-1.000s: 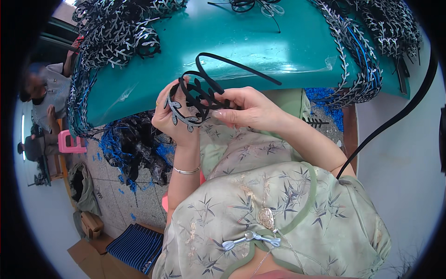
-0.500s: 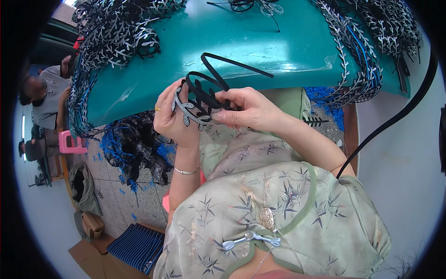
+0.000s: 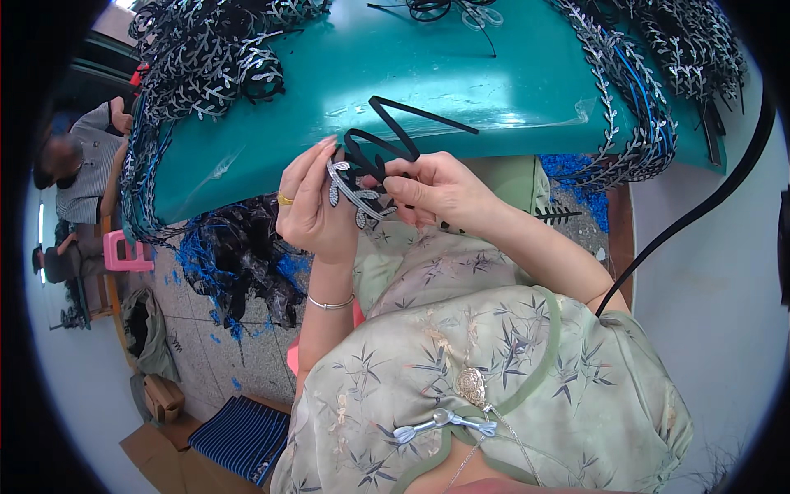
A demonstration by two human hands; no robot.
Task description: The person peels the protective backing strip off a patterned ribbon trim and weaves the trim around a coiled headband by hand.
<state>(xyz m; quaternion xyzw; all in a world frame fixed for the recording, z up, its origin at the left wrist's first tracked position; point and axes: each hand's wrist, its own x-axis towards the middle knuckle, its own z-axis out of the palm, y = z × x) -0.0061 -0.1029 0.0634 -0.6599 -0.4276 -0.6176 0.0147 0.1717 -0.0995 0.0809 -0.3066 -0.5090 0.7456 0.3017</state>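
Observation:
Between my two hands is a leaf-shaped trim, with sparkling silver leaves on a black backing. A flat black ribbon runs on from it in a zigzag, its free end pointing right above the table edge. My left hand is closed round the trim's left end, fingers upward, a gold-coloured ring on one. My right hand pinches the black band at the trim's right side, thumb on top. Fingers partly hide where ribbon and trim meet.
A green-covered table lies ahead. Heaps of silver-leaf trims sit at its far left, with more leaf trims hanging over its right side. Blue and black scraps cover the floor. A pink stool and another person are at left.
The leaf trim has turned, and its silver leaves have shifted slightly right. The zigzag ribbon has narrowed and moved a little. My right thumb has lifted higher on the band.

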